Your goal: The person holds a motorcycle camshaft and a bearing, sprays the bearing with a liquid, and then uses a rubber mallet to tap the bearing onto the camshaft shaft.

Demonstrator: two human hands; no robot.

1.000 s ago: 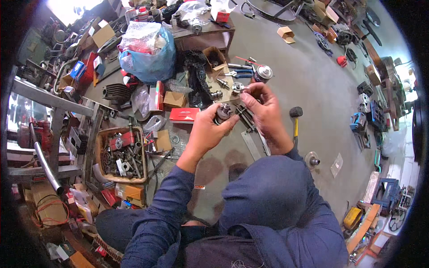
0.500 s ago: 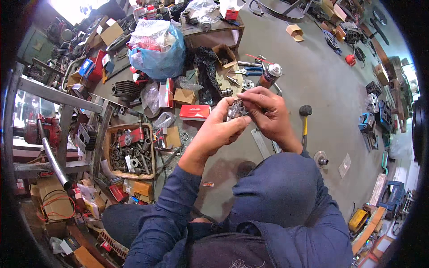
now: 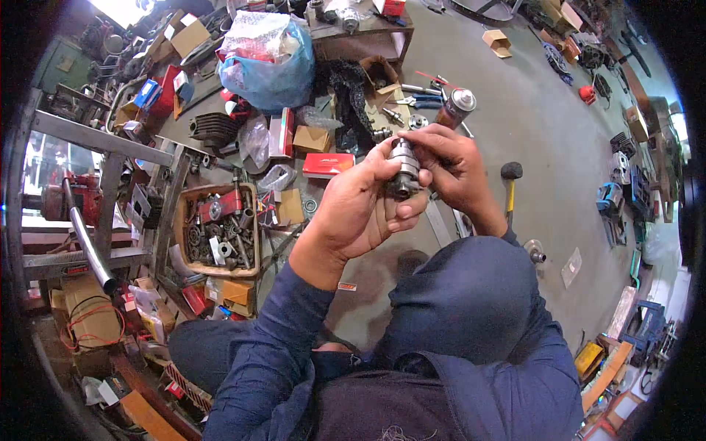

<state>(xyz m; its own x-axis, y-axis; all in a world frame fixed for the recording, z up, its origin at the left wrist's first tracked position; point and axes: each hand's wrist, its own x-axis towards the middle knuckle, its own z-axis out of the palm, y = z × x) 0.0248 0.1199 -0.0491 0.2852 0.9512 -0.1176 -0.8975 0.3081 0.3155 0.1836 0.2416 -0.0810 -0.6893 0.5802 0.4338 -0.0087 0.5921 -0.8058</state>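
My left hand (image 3: 353, 209) cradles a shiny cylindrical metal part with stepped rings, like a short camshaft (image 3: 404, 169), upright at the middle of the view. My right hand (image 3: 452, 165) pinches its upper end with thumb and fingertips; the contact point is partly hidden. Just beyond my hands lie a spray can with a red straw (image 3: 456, 106), blue-handled pliers (image 3: 419, 101), small metal parts (image 3: 418, 122) and black bubble wrap (image 3: 349, 103). A red box (image 3: 328, 165) is left of my hands; a mallet with a yellow handle (image 3: 511, 176) lies to their right.
A plastic bin (image 3: 250, 261) of greasy parts sits at the left beside a metal frame (image 3: 99, 134). A blue bag (image 3: 268, 73) stands before a low bench (image 3: 368, 48). A flanged part (image 3: 535, 251) lies right of my knee; tools and parts line the right side (image 3: 610, 202).
My left hand has rolled the metal part upright and raised it, its lower fingers now uncurled further. My right hand has come in onto the part's top. The whole view has shifted slightly.
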